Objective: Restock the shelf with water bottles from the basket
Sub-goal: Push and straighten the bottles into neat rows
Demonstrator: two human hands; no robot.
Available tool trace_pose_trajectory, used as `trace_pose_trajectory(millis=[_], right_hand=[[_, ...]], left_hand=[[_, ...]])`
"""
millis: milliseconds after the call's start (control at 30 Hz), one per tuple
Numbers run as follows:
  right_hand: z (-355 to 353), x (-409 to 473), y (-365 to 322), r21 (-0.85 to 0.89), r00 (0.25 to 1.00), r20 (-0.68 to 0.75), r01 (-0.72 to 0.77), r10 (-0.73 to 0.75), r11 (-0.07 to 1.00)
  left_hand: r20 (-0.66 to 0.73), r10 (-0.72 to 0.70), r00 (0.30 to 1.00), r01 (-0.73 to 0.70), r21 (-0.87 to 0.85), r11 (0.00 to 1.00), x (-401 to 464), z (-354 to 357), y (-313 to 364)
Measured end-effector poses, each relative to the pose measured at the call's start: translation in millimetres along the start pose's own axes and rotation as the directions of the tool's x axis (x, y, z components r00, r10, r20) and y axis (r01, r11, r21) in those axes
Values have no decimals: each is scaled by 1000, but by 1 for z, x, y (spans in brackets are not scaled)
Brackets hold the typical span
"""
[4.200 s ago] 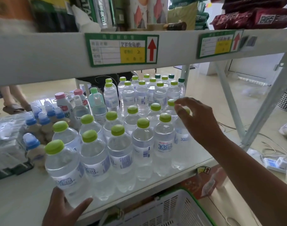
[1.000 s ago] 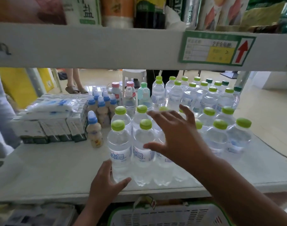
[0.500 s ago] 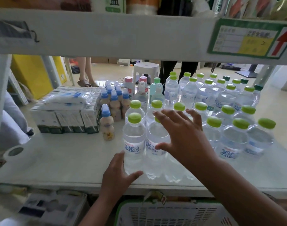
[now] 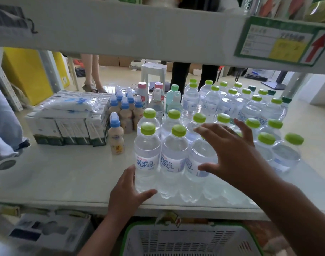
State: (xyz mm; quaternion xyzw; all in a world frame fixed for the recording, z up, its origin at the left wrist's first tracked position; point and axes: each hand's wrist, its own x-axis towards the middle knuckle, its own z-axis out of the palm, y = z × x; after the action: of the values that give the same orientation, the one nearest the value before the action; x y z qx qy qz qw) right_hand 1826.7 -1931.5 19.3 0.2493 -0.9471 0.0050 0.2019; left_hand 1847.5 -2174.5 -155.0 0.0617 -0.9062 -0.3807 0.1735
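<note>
Green-capped water bottles (image 4: 176,159) stood massed on the shelf (image 4: 65,180), being squared into rows.
The left hand (image 4: 129,193), its grip open, cupped the near-left bottle (image 4: 147,157); the right hand (image 4: 230,156), fingers spread, pressed the tops. The basket (image 4: 191,239) below looked empty, so only tidying seemingly remained.

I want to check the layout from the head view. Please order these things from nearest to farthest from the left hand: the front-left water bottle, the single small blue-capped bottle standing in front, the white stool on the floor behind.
1. Front-left water bottle: touching the left hand at its base.
2. Small blue-capped bottle: farther back, left of the water bottles.
3. White stool: on the floor beyond the shelf.
</note>
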Motion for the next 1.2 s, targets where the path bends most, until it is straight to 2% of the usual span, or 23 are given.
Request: trace_pose_trajectory(millis=[300, 767, 867, 1067, 1200], right_hand=[[10, 4, 2, 68, 996, -87, 9, -3, 998], [10, 2, 5, 94, 995, -96, 27, -18, 995], [-2, -2, 15, 124, 996, -80, -15, 25, 992], [-10, -15, 41, -38, 998, 36, -53, 54, 998], [-4, -16, 44, -24, 998, 9, -65, 65, 998]], left_hand=[[5, 24, 1000, -24, 40, 999, -1, 1, 3], [-15, 35, 999, -35, 31, 999, -3, 2, 3], [-23, 45, 999, -44, 38, 998, -2, 3, 1], [-23, 33, 999, -32, 33, 999, -2, 6, -2], [-19, 17, 1000, -17, 24, 1000, -2, 6, -2]])
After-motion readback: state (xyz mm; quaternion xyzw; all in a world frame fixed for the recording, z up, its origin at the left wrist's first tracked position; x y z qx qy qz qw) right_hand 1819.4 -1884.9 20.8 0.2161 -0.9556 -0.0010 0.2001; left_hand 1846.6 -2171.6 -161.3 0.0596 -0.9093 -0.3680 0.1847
